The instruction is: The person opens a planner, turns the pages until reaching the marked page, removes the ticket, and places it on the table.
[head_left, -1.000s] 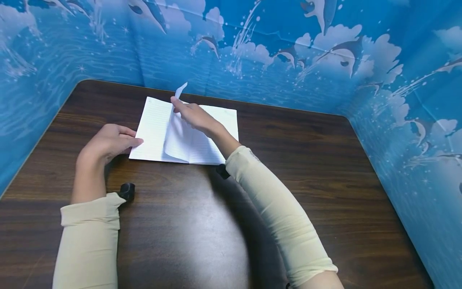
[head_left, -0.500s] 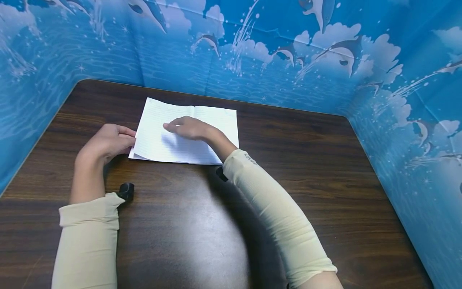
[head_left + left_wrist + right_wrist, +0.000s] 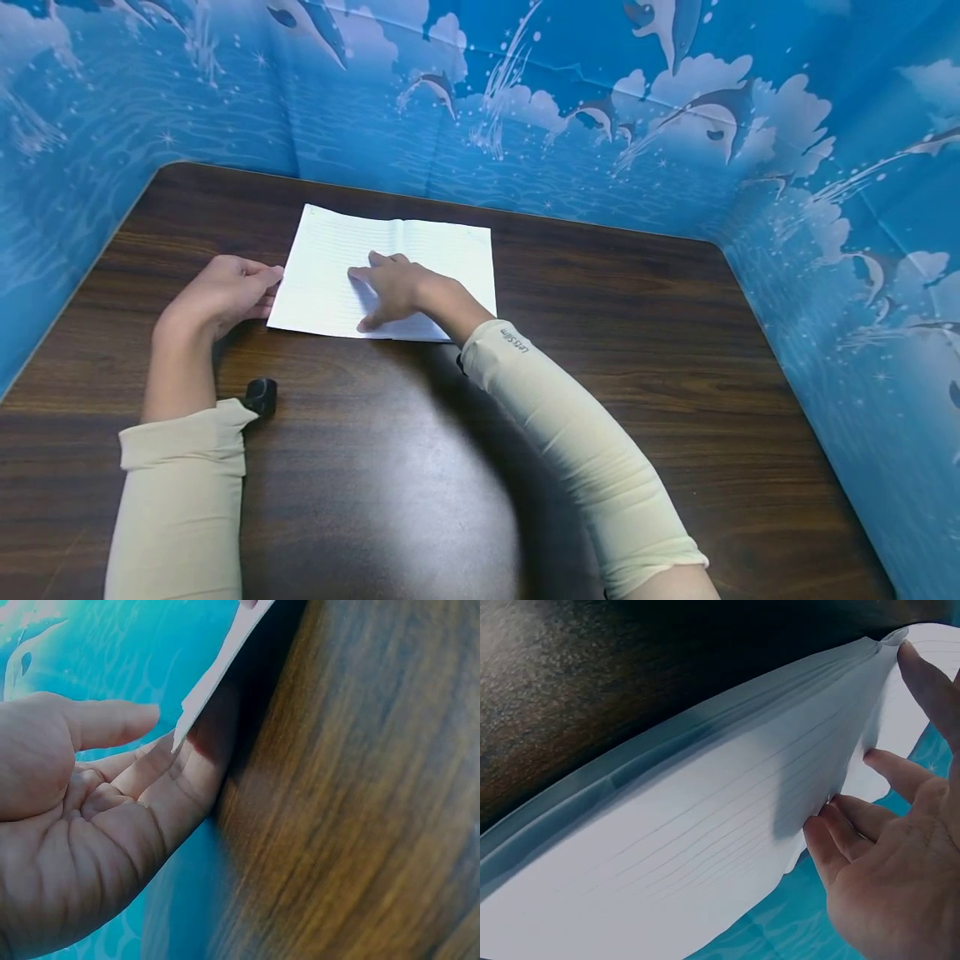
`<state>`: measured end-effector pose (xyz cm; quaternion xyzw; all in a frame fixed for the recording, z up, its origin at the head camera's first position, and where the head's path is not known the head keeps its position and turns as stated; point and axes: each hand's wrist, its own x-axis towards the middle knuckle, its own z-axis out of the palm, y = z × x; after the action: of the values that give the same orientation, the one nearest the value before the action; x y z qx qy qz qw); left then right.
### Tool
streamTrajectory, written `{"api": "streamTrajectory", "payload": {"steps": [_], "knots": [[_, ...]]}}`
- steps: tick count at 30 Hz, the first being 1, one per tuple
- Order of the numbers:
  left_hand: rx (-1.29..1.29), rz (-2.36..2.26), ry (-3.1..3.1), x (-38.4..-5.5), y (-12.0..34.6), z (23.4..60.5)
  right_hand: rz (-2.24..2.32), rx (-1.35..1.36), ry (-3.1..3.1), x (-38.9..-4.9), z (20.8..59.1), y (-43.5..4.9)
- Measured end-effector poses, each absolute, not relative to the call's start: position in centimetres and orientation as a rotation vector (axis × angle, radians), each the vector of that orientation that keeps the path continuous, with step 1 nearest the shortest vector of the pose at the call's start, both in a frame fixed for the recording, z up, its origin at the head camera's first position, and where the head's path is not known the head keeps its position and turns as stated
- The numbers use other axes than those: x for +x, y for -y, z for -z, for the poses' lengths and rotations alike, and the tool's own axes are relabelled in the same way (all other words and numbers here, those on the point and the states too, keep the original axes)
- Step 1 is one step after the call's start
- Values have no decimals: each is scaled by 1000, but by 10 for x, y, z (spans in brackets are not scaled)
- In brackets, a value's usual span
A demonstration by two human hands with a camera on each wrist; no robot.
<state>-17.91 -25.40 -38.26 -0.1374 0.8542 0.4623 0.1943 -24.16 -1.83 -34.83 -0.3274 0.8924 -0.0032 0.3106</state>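
Note:
An open notebook (image 3: 322, 287) with white lined pages lies near the far side of the table. At its left edge is my left hand (image 3: 217, 292). In the left wrist view that hand (image 3: 97, 817) has its fingers beneath the page edge (image 3: 217, 675), while the thumb stands apart above. My right hand (image 3: 401, 287) spreads over the middle of the notebook. Seen from the right wrist, the spread fingers of this hand (image 3: 900, 862) touch the lined page (image 3: 667, 847) along the centre fold.
The dark wood-grain table (image 3: 675, 375) has a raised-looking light edge at the back. Behind and beside it hangs a blue curtain (image 3: 525, 108) printed with dolphins. A small black device (image 3: 261, 397) sits at the left wrist, by a pale sleeve (image 3: 183, 500).
The right hand has swept a page over from right to left, released it, and moved back to the centre fold with fingers spread. The left thumb has lifted off the left page.

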Motion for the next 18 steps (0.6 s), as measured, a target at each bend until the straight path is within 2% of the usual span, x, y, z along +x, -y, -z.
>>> {"api": "streamTrajectory", "payload": {"steps": [18], "knots": [[-356,-1200,-2427,-173,255,378,235,-1020,-2392,-254,353,0]]}}
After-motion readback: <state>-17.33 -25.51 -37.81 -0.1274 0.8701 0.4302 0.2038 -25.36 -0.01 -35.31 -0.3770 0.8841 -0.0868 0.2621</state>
